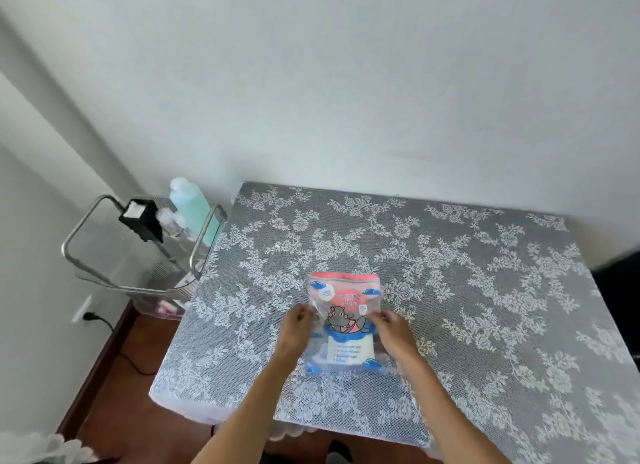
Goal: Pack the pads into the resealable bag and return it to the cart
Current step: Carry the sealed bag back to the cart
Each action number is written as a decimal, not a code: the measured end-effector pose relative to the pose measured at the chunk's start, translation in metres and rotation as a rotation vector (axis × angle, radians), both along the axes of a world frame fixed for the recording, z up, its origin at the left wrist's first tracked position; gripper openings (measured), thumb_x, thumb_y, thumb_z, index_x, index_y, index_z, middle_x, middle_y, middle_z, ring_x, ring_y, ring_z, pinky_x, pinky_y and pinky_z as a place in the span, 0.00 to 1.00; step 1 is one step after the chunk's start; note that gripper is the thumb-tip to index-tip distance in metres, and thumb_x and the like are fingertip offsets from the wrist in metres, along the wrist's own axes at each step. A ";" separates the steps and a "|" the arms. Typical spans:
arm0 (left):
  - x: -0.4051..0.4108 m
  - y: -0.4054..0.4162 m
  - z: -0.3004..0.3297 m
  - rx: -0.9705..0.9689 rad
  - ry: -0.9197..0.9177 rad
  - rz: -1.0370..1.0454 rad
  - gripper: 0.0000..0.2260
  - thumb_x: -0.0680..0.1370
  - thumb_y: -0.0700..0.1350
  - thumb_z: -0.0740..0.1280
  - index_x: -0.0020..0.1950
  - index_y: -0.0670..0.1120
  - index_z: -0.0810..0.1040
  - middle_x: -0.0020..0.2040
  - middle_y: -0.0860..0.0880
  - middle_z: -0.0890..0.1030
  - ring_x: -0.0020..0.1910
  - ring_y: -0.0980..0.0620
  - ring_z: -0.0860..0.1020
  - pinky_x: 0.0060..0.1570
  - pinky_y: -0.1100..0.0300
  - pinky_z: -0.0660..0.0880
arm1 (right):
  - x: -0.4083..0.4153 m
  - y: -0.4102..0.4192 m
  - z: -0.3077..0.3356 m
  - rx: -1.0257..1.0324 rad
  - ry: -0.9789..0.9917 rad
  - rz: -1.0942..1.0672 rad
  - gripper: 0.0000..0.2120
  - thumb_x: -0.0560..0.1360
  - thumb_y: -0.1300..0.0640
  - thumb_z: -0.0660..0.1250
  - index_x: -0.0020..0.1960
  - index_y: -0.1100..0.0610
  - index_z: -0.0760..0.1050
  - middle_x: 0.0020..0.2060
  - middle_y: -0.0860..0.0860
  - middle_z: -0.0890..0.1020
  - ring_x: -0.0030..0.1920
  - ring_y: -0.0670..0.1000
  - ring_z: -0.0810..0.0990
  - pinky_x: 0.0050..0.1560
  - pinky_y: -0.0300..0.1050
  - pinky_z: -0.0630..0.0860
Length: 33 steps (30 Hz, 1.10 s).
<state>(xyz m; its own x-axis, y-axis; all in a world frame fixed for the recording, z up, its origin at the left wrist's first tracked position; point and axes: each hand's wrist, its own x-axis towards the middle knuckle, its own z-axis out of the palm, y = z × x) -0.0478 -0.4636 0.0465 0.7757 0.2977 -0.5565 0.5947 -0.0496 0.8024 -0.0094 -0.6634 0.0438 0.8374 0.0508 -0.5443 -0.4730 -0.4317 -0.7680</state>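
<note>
Lace-covered worktop fills the lower frame, and the bag lies flat at centre, long axis running away up-frame, left hand and right hand pinching its side edges, cart way off left.

Both hands, left and right, extended forward, fingers curled.

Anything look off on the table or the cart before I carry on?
Nothing stands out. The resealable bag lies flat on the table, left hand and right hand gripping its sides. The cart stands upright.
</note>
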 end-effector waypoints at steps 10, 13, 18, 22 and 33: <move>0.017 0.068 0.075 -0.098 -0.286 0.144 0.10 0.84 0.45 0.55 0.53 0.43 0.74 0.47 0.44 0.84 0.39 0.45 0.86 0.37 0.54 0.83 | 0.046 0.072 0.062 0.195 -0.191 0.149 0.11 0.81 0.49 0.61 0.51 0.57 0.76 0.41 0.56 0.85 0.36 0.55 0.87 0.37 0.57 0.84; 0.014 0.097 0.092 -0.105 -0.350 0.200 0.09 0.84 0.44 0.57 0.52 0.41 0.75 0.45 0.44 0.84 0.37 0.45 0.85 0.35 0.54 0.83 | 0.057 0.103 0.074 0.254 -0.216 0.181 0.11 0.81 0.49 0.62 0.50 0.57 0.76 0.42 0.56 0.86 0.38 0.56 0.87 0.38 0.57 0.84; 0.004 0.160 0.107 -0.093 -0.413 0.265 0.11 0.83 0.43 0.58 0.54 0.37 0.76 0.46 0.41 0.84 0.37 0.44 0.84 0.36 0.52 0.83 | 0.063 0.167 0.088 0.297 -0.236 0.240 0.11 0.79 0.49 0.65 0.51 0.56 0.77 0.41 0.54 0.87 0.36 0.55 0.87 0.31 0.45 0.82; 0.000 0.222 0.101 -0.056 -0.433 0.292 0.10 0.83 0.42 0.59 0.55 0.37 0.77 0.45 0.41 0.84 0.36 0.45 0.84 0.37 0.51 0.84 | 0.062 0.227 0.091 0.285 -0.260 0.269 0.11 0.79 0.50 0.66 0.51 0.58 0.77 0.42 0.56 0.86 0.37 0.57 0.87 0.39 0.57 0.84; -0.001 0.411 0.084 0.113 -0.354 0.213 0.11 0.82 0.41 0.62 0.57 0.36 0.79 0.45 0.43 0.82 0.34 0.59 0.80 0.37 0.68 0.77 | 0.060 0.406 0.091 0.333 -0.036 0.178 0.06 0.78 0.54 0.68 0.51 0.56 0.78 0.44 0.55 0.85 0.36 0.52 0.87 0.36 0.49 0.84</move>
<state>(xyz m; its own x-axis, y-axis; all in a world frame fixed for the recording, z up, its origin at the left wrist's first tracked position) -0.0488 -0.0527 0.1305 0.8276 0.5158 -0.2214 0.2898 -0.0550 0.9555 0.0506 -0.2572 0.1343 0.8175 0.3667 -0.4441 -0.3833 -0.2290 -0.8948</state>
